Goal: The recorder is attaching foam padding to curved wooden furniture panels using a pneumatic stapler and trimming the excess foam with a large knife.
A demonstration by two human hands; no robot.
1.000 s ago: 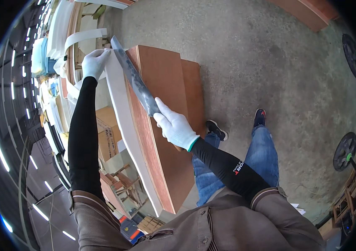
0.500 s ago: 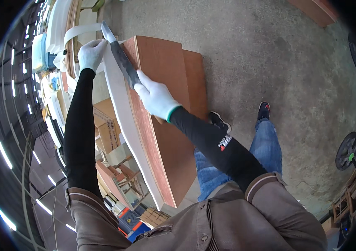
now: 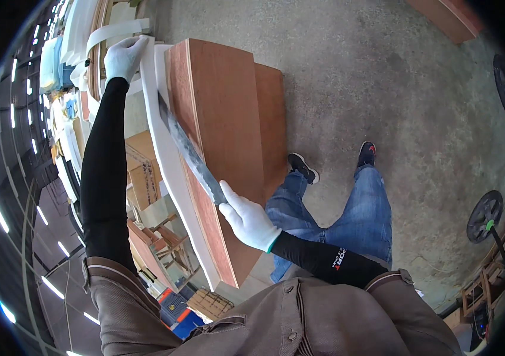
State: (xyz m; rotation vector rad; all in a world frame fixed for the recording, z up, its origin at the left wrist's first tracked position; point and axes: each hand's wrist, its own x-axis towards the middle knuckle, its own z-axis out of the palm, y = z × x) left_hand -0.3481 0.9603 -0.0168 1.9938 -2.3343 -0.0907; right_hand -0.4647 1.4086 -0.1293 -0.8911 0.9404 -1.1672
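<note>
A long knife [image 3: 192, 154] with a grey blade is in my right hand [image 3: 251, 224], whose gloved fingers are wrapped round its handle end. The blade slants away to the far left, laid along a white foam strip [image 3: 177, 178]. This foam runs down the left edge of a reddish-brown plywood box [image 3: 229, 118]. At the strip's far end my gloved left hand [image 3: 123, 60] is closed, pinching the foam. A loose white band [image 3: 116, 29] curls just beyond that hand. The knife's handle is mostly hidden by my right hand.
Left of the box lie a cardboard carton [image 3: 141, 169] and a wooden frame piece [image 3: 151, 252]. White sheets and boards are stacked at the far left. Black wheels [image 3: 484, 216] stand at the right edge. Another brown wooden piece [image 3: 448, 18] is at the far right.
My right hand has drawn the knife back toward me, and its tip has come down from beyond the box's far end to the foam. My left hand has shifted slightly left and away.
</note>
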